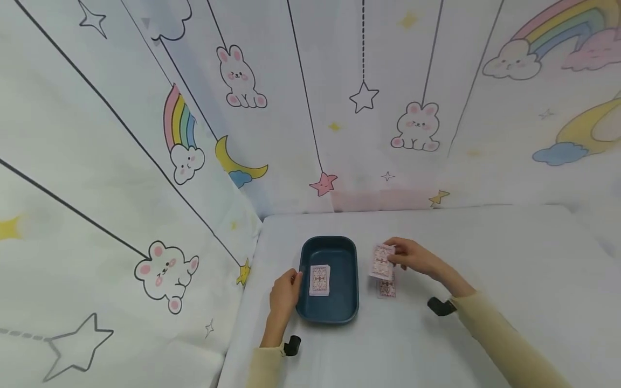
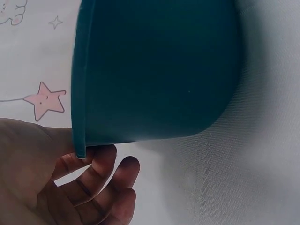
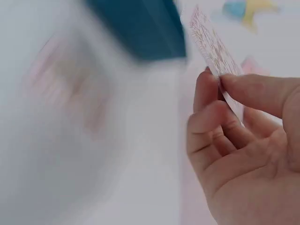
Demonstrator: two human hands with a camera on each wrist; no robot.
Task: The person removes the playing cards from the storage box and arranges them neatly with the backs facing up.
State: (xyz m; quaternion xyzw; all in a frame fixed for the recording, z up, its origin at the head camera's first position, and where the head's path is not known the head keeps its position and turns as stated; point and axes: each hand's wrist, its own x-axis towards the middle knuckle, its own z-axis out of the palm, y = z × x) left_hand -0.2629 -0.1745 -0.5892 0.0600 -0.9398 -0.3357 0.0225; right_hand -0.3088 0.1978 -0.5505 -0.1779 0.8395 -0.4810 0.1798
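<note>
A dark teal tray (image 1: pixel 333 311) with raised sides stands on the white table. My left hand (image 1: pixel 285 293) pinches its left rim between thumb and fingers; the left wrist view shows the tray's side wall (image 2: pixel 159 75) close up. Inside the tray, a patterned playing card (image 1: pixel 319 280) lies back up, left of the middle. To the right of the tray, my right hand (image 1: pixel 412 256) pinches a playing card (image 1: pixel 382 261) by its edge, raised above the table. Below it, partly covered from the head view, more card backs (image 1: pixel 387 288) lie on the table; how many cannot be told.
The white table (image 1: pixel 509 258) stretches to the right of the right arm. A white cloth wall with printed rabbits, stars and rainbows (image 1: pixel 310 108) rises behind the table and along its left side. A black wrist camera (image 1: pixel 441 306) sits on the right wrist.
</note>
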